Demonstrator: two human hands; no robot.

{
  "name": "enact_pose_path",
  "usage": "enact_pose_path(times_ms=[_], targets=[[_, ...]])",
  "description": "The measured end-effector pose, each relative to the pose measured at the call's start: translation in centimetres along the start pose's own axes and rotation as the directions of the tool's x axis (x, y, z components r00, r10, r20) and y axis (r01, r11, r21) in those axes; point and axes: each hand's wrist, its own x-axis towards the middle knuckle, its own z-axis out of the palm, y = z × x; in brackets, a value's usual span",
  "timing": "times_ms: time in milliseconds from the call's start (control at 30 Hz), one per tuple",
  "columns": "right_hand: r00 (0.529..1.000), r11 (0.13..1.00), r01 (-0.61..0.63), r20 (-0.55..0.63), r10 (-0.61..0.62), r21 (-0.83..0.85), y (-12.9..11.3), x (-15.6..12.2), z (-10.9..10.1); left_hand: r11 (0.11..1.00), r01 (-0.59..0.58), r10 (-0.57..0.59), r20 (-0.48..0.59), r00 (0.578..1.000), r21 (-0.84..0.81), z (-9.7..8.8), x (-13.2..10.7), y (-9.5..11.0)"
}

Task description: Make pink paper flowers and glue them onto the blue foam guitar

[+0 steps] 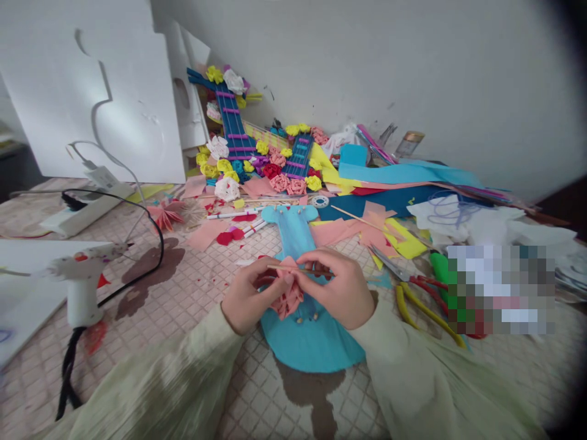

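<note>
Both hands meet over a light blue guitar-shaped craft piece (316, 348) lying on the table. My left hand (250, 290) is closed, its thumb and fingers pinching a pink crepe paper flower (288, 300). Across the top of the flower runs a thin wooden stick (282, 267). My right hand (342, 284) is closed too, its thumb and index finger at the flower's upper right edge with the stick passing beneath the fingers. Small pegs (300, 319) stick up from the blue piece just under the hands.
A white glue gun (85, 287) stands at left, its black cable near a power strip (87, 205). Scissors (394, 266) and yellow-handled pliers (426, 315) lie at right. Behind are paper flowers (224, 168), dark blue guitar-neck shapes (233, 122), pink paper scraps (342, 231) and a jar (409, 145).
</note>
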Motion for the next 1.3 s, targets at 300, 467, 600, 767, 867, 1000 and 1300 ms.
enact_pose_path(times_ms=[300, 467, 600, 767, 867, 1000, 1300], targets=[[0.996, 1.0, 0.005, 0.091, -0.006, 0.013, 0.03, 0.29, -0.24, 0.992, -0.047, 0.059, -0.105, 0.993, 0.113, -0.04, 0.17, 0.21], [0.992, 1.0, -0.002, 0.124, 0.006, -0.025, 0.48, 0.04, -0.29, 0.993, -0.046, 0.055, -0.08, 0.995, 0.107, -0.08, 0.07, 0.45], [0.995, 0.996, 0.057, 0.086, -0.051, -0.067, 0.5, -0.08, -0.12, 0.994, 0.022, -0.016, -0.056, 0.998, 0.11, -0.22, 0.03, 0.57], [0.986, 0.983, 0.158, 0.067, -0.153, -0.088, 0.38, -0.22, 0.16, 0.989, -0.024, 0.039, -0.1, 0.994, 0.144, -0.24, 0.19, 0.41], [0.98, 0.977, 0.194, 0.057, -0.189, -0.094, 0.32, -0.32, 0.26, 0.989, -0.031, 0.054, -0.156, 0.986, 0.147, -0.24, 0.25, 0.45], [0.979, 0.972, 0.205, 0.045, -0.201, -0.113, 0.16, -0.34, 0.31, 0.997, 0.047, -0.033, -0.201, 0.979, 0.067, -0.34, 0.3, 0.61], [0.973, 0.961, 0.229, 0.067, -0.221, -0.155, -0.1, -0.51, 0.53, 0.995, 0.101, -0.099, -0.235, 0.967, 0.0, -0.63, 0.75, 0.31]])
